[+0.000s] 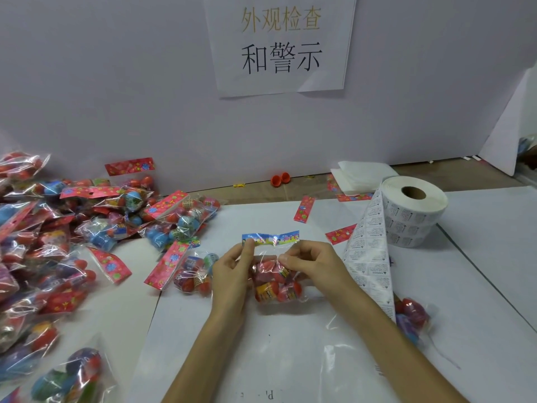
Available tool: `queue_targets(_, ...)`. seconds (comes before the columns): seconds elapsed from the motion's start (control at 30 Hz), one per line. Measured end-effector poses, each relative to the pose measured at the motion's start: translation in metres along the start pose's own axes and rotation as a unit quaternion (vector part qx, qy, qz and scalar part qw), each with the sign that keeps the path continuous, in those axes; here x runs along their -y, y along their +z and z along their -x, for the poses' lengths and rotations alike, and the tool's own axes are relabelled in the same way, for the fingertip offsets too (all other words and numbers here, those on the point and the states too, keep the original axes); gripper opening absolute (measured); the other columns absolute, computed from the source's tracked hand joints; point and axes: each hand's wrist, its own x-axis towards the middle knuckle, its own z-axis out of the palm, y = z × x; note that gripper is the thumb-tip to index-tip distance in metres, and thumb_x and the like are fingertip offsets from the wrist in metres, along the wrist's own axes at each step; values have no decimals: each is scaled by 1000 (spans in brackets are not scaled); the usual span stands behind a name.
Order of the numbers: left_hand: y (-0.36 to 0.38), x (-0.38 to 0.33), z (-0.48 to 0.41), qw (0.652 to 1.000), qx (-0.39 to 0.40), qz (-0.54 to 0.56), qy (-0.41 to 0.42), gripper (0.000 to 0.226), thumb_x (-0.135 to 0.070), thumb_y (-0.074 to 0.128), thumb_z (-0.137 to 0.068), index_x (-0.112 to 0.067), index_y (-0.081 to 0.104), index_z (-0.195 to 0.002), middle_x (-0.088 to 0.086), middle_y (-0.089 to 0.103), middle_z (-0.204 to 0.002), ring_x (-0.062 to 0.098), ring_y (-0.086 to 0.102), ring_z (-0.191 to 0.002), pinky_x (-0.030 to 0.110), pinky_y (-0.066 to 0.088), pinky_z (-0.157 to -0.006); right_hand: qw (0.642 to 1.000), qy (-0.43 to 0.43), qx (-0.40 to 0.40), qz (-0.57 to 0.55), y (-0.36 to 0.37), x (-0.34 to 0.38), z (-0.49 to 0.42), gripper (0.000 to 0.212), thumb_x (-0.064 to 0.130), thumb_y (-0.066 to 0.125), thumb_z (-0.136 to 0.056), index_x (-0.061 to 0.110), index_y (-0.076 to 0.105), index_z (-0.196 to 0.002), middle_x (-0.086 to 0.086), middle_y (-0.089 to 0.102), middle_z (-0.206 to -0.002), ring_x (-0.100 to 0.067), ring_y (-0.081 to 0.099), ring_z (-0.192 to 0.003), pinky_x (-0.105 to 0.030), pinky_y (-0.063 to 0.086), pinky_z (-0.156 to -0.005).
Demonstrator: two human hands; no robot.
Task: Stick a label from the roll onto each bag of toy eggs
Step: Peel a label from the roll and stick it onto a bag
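Bag of toy eggs (276,283), clear with a blue header card, is held just left of the label roll (415,210), beyond the roll's loose strip of labels (369,257). The left hand (232,271) pinches the bag's top edge, and the right hand (311,260) pinches its clear film. A heap of bags (58,228) lies well left of the roll.

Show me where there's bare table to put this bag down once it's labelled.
Bare white sheet lies right of the label roll, and more beyond the held bag toward the wall. The left side is crowded with the pile of bags; a loose bag lies near the label strip.
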Motion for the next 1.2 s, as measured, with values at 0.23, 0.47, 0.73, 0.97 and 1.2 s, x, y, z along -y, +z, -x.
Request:
queue_targets(0.23,-1,1,2,977,-66,-92,179,17,-30,75,-93,-31,67,-107,-12,74,-107,16,71,-100,34,60,-77,985,-7,-151,-81,-4,-1,-5,7,11,76,-88,10,72,-81,1,71,-78,-13,70,-73,-30,60,-61)
queue_targets(0.47,10,14,11,965,76,-168,187,49,-33,78,-86,-33,56,-130,-17,66,-122,7,64,-115,17,54,-90,994,-74,16,-79,3,2,3,19,17,72,-87,14,75,-106,-2,76,-102,-25,72,-103,-39,61,-83)
queue_targets(0.73,-2,7,0,995,54,-56,67,31,-14,73,-94,-31,66,-118,3,78,-108,23,76,-99,39,62,-82,981,-116,-157,12,-7,4,-1,16,10,74,-89,22,71,-100,5,71,-91,-10,66,-83,-31,55,-74)
queue_targets(0.97,0,3,4,992,117,-23,26,25,-29,76,-79,-30,71,-104,6,79,-99,24,77,-89,35,62,-68,998,-41,-43,-8,-7,5,-2,4,20,73,-91,17,75,-90,3,71,-83,-13,69,-83,-40,58,-79)
queue_targets(1.2,0,7,4,988,128,-65,52,28,-27,75,-82,-21,73,-109,9,76,-107,33,73,-104,50,59,-89,998,-23,-59,-9,-12,5,-2,13,5,77,-84,14,73,-75,3,70,-64,-12,66,-63,-31,54,-62)
